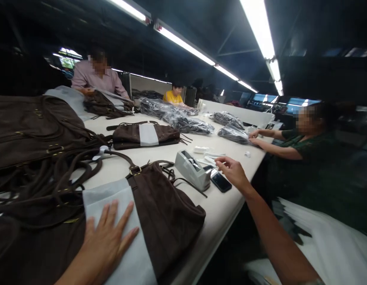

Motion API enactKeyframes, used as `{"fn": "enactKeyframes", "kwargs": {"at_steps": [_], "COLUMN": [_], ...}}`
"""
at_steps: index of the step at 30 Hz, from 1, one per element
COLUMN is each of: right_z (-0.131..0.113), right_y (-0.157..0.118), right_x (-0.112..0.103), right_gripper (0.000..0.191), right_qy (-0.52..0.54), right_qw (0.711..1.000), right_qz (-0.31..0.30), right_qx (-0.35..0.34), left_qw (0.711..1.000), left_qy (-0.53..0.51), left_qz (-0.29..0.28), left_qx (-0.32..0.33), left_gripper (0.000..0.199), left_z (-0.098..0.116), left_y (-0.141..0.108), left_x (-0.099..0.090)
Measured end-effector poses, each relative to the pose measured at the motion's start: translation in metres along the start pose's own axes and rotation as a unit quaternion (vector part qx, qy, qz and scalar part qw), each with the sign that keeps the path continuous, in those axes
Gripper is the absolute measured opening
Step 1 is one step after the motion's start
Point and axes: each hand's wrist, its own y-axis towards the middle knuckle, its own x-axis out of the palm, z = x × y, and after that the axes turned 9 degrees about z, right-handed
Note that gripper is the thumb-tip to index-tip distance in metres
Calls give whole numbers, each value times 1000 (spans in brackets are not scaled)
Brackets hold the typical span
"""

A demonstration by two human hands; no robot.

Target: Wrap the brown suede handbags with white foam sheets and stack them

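Note:
My left hand (107,233) lies flat with fingers spread on a strip of white paper (138,247). The strip is laid across a dark brown handbag (168,206) at the table's near edge. My right hand (233,172) hangs above the table, its fingers curled and drawn together at the tips. What they pinch, if anything, is too small to make out. Just left of that hand stands a grey tape dispenser (191,171). Below the fingers a dark phone (220,181) rests on the table.
Brown bags (31,126) are heaped at the left. Another brown bag with a white band (148,134) lies mid-table. Plastic-wrapped bags (191,123) are farther back. Co-workers stand at the far left, the far end and the right, where a co-worker's hands (254,135) touch a wrapped bag (235,134).

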Motion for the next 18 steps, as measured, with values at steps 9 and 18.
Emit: {"fn": "enactKeyframes", "kwargs": {"at_steps": [9,18], "right_z": [42,34], "right_y": [59,56], "right_x": [27,34], "right_gripper": [50,39], "right_qy": [1,79], "right_qw": [970,978], "right_qz": [-213,-171], "right_qx": [121,90], "left_qw": [1000,996], "left_qy": [-5,10], "left_qz": [5,-73], "left_qx": [-19,-43], "left_gripper": [65,68], "left_z": [0,9], "left_y": [1,6], "left_x": [1,-23]}}
